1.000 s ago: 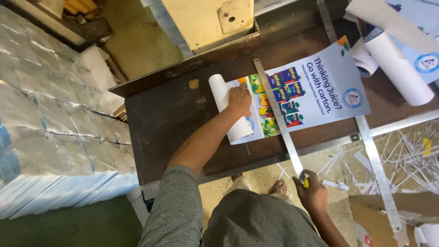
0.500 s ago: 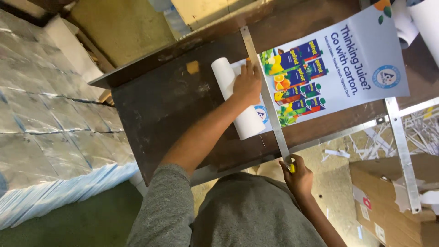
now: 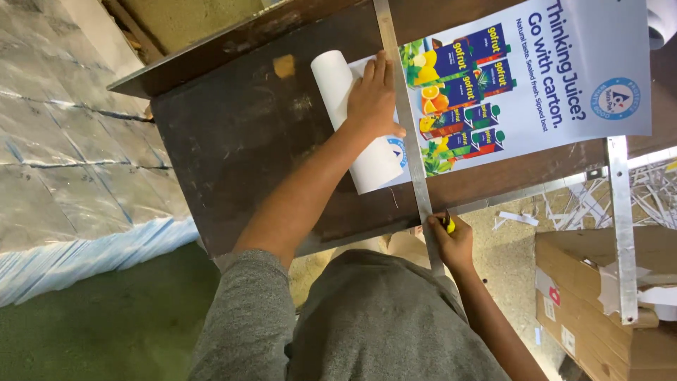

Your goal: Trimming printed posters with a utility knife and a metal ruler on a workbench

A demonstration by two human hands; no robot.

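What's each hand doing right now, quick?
Left hand: open, pressing flat on the metal ruler and rolled poster.
Right hand: closed on a small yellow cutter at the ruler's near end.

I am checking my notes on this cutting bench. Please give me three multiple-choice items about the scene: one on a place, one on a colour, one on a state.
1. Where does the left hand rest?
A. on the poster, beside the metal ruler
B. on the cardboard box
C. on the floor

2. What colour is the small tool in the right hand?
A. red
B. yellow
C. green

3. How does the poster's left end lie?
A. flat
B. curled into a roll
C. folded in half

Answers:
1 A: the palm presses the poster next to the metal ruler.
2 B: a yellow tool shows in the fist, at the table edge.
3 B: a white roll sits by the hand.
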